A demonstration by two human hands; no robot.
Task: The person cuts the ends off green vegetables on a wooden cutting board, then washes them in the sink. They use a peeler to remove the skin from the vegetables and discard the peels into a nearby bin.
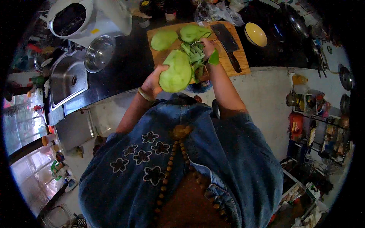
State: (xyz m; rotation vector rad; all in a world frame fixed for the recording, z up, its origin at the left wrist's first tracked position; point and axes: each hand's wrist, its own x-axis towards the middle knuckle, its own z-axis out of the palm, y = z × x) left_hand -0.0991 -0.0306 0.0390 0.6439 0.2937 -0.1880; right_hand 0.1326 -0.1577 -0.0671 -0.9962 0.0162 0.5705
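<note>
My left hand [154, 81] holds a large peeled pale-green fruit or vegetable [176, 71] at the near left edge of a wooden cutting board [243, 61]. Over the board, my right hand [209, 50] has its fingers bent near a thin curved item, perhaps a peeler; its grip is unclear. A green piece of peel [214, 57] lies against that wrist. Green peelings [196, 54] are heaped between the hands. Two more peeled pieces, one at the back left [164, 40] and one at the back middle [193, 33], rest on the board. A dark cleaver [225, 38] lies at its right.
A yellow bowl [256, 34] stands right of the board. To the left are a steel bowl [99, 54] and a steel sink [68, 81]. Crumpled clear plastic [219, 14] lies behind the board. A blue container [199, 87] is partly visible below the board's near edge.
</note>
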